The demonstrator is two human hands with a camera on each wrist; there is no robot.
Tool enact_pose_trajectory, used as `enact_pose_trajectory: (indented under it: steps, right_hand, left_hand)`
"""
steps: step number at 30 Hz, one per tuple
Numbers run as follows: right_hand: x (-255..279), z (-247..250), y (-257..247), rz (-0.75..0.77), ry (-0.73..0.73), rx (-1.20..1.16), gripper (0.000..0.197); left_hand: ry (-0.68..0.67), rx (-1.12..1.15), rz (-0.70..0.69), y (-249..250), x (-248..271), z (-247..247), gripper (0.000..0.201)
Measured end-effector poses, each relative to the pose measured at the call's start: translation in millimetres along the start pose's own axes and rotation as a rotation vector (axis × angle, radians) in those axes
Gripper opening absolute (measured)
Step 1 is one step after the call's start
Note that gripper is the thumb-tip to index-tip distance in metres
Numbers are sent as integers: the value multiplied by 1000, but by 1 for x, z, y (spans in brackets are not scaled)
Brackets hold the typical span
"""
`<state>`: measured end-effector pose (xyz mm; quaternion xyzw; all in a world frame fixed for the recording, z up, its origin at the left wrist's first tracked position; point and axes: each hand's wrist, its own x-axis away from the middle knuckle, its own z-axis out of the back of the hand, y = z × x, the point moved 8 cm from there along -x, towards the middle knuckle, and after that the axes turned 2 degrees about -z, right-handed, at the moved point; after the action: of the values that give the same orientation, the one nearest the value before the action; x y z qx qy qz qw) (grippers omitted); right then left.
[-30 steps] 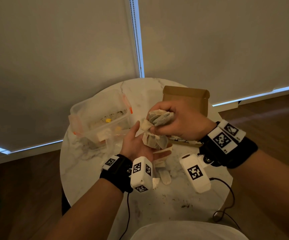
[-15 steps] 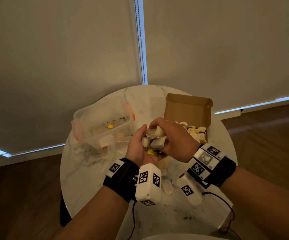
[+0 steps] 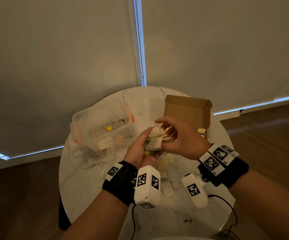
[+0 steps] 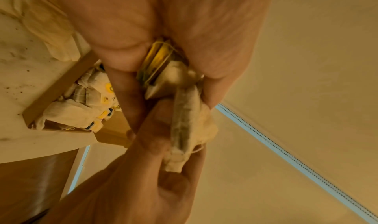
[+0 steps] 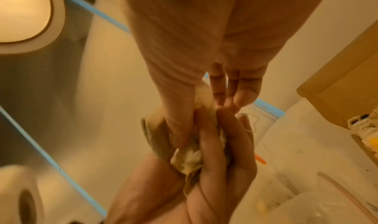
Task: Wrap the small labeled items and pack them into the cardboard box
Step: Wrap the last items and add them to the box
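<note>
We hold a bundle of tea bags (image 3: 155,142) above the middle of the round marble counter (image 3: 81,170), between our two hands. Our left hand (image 3: 140,149) has its grip wrapped around the lower part of the bundle, thumb up along its side, and a yellow tag (image 4: 155,62) shows pinched in the palm in the left wrist view. Our right hand (image 3: 183,139) pinches the upper, far side of the same bundle with thumb and fingers, its forefinger stretched out above it. A thin string (image 5: 254,120) loops loose beside the fingers.

The cardboard box (image 3: 187,110) stands at the far right of the counter, just behind our right hand, its lid upright. Wrapped tea bags with yellow tags (image 4: 85,101) already lie packed inside it.

To the left sits a clear plastic tub (image 3: 102,125) with orange clips, holding a small yellow piece and some dark crumbs. More loose tea bags (image 3: 166,174) lie on the counter under our wrists, and dark specks (image 3: 187,220) dot the near edge.
</note>
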<state>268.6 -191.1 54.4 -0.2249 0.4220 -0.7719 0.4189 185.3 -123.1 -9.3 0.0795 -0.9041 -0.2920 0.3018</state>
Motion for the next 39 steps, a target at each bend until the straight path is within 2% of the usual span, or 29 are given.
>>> enact_pose_trajectory:
  steps: [4,8,11,13,15,17,19,25,31,34,37,39]
  right_hand:
    - [7,10,4,-21,31,-130,50]
    - [10,14,-1,5,53,-129,37]
    - [4,18,-8,-2,75,-100,28]
    - [-6,21,-10,-28,40,-11,22]
    - [-13,17,-9,-65,-54,74,14]
    - [-17,18,-8,-97,-87,40,5]
    - [-19,24,-8,-102,-45,-16,11]
    - [-19,38,-10,-76,96,-221,6]
    - [-16,34,-10,-99,67,-281,8]
    - [-15,34,-12,-98,75,-314,9]
    - [-14,42,-14,-90,149,-365,6]
    - [-13,51,-17,-77,216,-412,6]
  left_hand:
    - [67,74,1,4,0,5,31]
    - [108,106,9,5,-1,7,27]
    - [90,86,29,1,0,5,27]
    - [76,69,54,-3,1,4,27]
    - [68,46,86,-7,3,4,30]
    - [61,24,132,-12,5,5,37]
    - [52,24,158,-14,6,8,43]
    - [56,100,170,-14,5,17,47]
    - [21,61,126,-10,4,10,45]
    - [15,12,69,-7,4,10,53]
    - [24,19,56,-8,2,14,64]
    - [17,31,55,-8,0,15,62]
